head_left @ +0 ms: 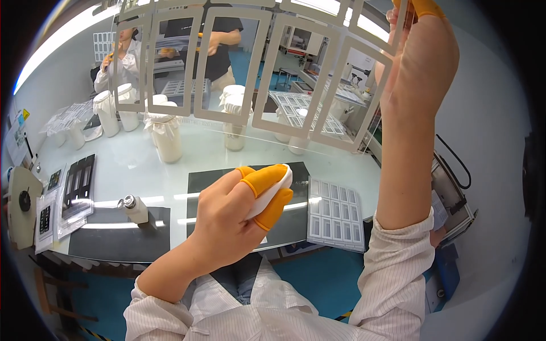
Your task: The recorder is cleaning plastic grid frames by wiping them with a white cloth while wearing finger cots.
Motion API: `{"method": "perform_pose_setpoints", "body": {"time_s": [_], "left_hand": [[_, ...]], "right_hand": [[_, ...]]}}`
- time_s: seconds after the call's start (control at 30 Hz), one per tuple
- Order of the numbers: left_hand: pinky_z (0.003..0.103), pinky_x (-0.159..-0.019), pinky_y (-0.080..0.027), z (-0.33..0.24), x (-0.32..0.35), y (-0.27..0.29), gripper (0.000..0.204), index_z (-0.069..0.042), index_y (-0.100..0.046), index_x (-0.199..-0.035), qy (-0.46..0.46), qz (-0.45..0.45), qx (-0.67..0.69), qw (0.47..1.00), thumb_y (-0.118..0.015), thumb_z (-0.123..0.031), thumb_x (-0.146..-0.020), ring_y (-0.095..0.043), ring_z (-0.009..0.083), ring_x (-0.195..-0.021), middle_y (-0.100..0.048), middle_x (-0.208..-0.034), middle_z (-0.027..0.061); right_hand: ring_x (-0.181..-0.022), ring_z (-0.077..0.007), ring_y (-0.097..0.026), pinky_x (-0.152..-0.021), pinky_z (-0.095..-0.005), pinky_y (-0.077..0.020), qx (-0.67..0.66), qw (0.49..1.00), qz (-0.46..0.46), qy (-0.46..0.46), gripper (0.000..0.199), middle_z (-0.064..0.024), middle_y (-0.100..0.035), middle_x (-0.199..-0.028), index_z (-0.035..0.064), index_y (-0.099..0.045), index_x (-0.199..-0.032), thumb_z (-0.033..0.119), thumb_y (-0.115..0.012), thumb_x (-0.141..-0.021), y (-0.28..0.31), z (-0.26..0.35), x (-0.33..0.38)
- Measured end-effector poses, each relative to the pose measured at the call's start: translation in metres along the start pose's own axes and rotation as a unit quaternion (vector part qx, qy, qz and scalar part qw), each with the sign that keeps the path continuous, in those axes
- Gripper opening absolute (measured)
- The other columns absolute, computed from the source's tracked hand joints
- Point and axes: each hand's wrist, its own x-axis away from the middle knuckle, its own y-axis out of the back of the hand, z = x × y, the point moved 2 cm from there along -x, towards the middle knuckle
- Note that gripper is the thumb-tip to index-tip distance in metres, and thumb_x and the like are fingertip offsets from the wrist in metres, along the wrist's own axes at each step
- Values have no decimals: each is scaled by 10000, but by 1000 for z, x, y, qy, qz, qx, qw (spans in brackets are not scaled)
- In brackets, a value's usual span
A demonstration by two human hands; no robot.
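Note:
My right hand (421, 68) is raised at the upper right, with orange finger cots on its fingertips. It grips the edge of a clear sheet (259, 74) printed with rows of white rectangular frames. The sheet hangs upright across the top of the view, and part of it runs out of the picture. Over the middle of the bench, my left hand (222, 216) is closed around a folded white wipe (268, 198). Orange finger cots cover its fingertips too. The wipe is apart from the sheet. Below that hand, a black mat (199, 181) lies on the glass-topped bench.
A stack of framed sheets (335, 216) lies right of the mat. A small dispenser bottle (135, 209) stands at left, near bagged black panels (78, 184). White cloth-topped jars (166, 139) line the back. Two people (219, 51) are beyond the bench, partly seen through the sheet.

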Motion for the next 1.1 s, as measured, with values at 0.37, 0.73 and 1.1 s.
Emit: {"method": "perform_pose_setpoints", "body": {"time_s": [0.37, 0.73, 1.1], "left_hand": [[305, -425, -389, 35, 5, 7, 297, -65, -499, -660, -8, -64, -296, 953, -777, -162, -631, -501, 186, -525, -479, -592, 31], [318, -481, -429, 124, 37, -9, 121, -21, -564, -708, 16, -14, -232, 973, -663, -76, -750, -540, 239, -573, -537, -624, 95], [212, -580, -383, 304, -2, -63, 269, -63, -640, -852, 450, -31, 379, 808, -549, -308, -910, -529, 80, -671, -618, -802, 6]], "right_hand": [[-697, -87, -507, -680, -192, -397, 160, 979, 74, 105, 134, -42, -570, -771, -40, -597, -934, 5, -531, -827, 12, -38, 45], [-741, -66, -527, -723, -205, -404, 172, 954, 244, -27, 155, -30, -608, -836, 2, -594, -982, 129, -564, -899, 25, -91, 106], [-789, -139, -586, -735, -246, -452, 372, 769, 222, -469, 165, -85, -627, -919, -9, -600, -1000, -13, -561, -840, 255, -134, 298]]}}
